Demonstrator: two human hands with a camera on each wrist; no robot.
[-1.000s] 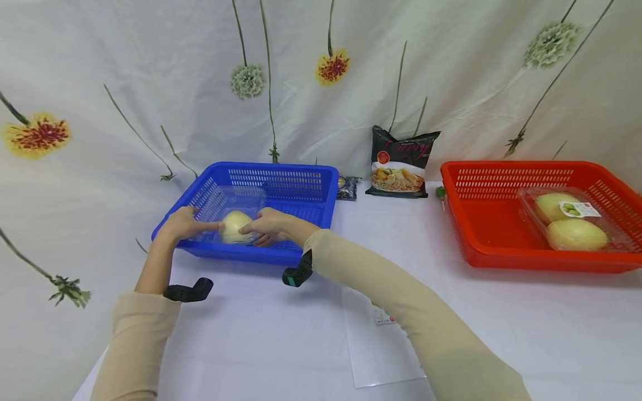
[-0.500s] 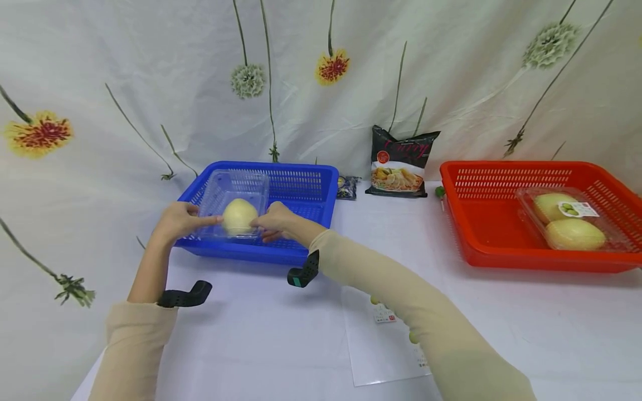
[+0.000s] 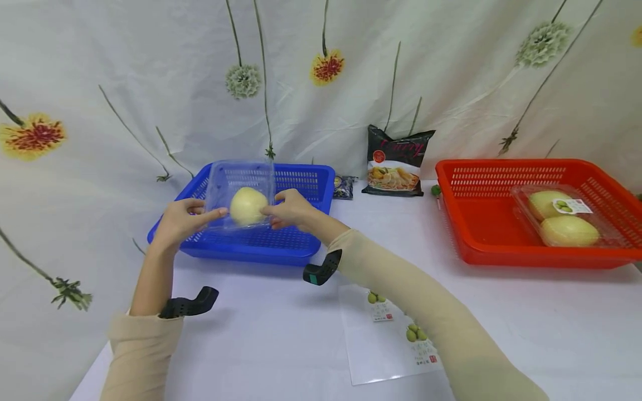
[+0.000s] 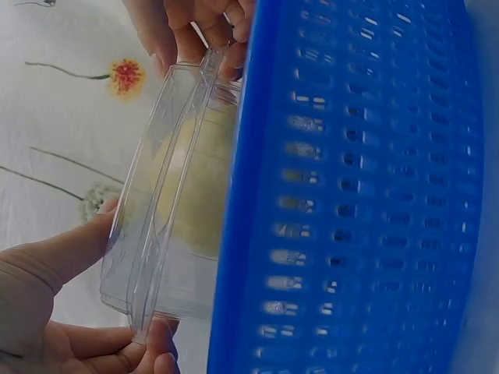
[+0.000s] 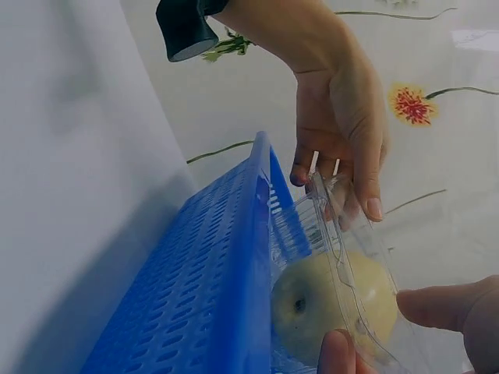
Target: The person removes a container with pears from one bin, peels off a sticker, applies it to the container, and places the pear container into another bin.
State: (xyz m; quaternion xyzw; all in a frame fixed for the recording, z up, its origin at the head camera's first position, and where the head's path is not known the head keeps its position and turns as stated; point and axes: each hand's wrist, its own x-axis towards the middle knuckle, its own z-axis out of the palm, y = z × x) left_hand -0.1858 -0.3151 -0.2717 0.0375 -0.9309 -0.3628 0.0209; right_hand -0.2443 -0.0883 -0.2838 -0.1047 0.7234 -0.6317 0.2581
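A clear plastic clamshell box (image 3: 223, 178) with a large pale yellow fruit (image 3: 248, 205) inside is held tilted at the blue basket (image 3: 251, 253), partly above its rim. My left hand (image 3: 176, 221) pinches the box's left side; in the left wrist view its thumb presses the lid and the fingers curl under the edge. At the opposite side my right hand (image 3: 295, 211) grips the box between thumb and fingers. Through the plastic, the right wrist view shows the fruit (image 5: 300, 308) with a dark spot at one end. The basket wall hides the box's lower part in the left wrist view.
A red basket (image 3: 501, 253) on the right holds another clear box (image 3: 612, 239) with two pale fruits. Behind, a black noodle packet (image 3: 396, 167) and a small dark packet (image 3: 344, 187) stand by the curtain. A sheet with fruit stickers (image 3: 371, 356) lies under the right forearm.
Both hands have raised the box with the fruit from inside the blue basket, bringing it up and slightly right. More of the sticker sheet now shows beside the right sleeve.
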